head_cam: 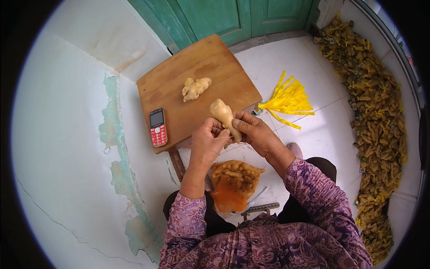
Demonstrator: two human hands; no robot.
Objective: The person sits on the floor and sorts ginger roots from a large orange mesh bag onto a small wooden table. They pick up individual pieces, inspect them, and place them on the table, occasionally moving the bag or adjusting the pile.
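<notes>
Between both hands I hold a pale ginger root (221, 112), its thick knob tilted up and away from me. My left hand (215, 132) grips its lower left side with thumb and fingers. On the other side, the thumb of my right hand (253, 129) presses against the root, fingers curled behind it. Beyond them, a second, branched ginger root (196, 89) lies on the wooden table (174, 114). Below my wrists, a bag of ginger (237, 169) with an orange part stands on the floor between my legs.
A red keypad phone (158, 127) lies near the table's left edge. Yellow mesh bags (290, 97) hang fanned out at its right corner. Bagged ginger with small tags (379, 127) is heaped along the right wall. A green door (215, 20) stands behind the table, and a peeling wall (114, 134) is at left.
</notes>
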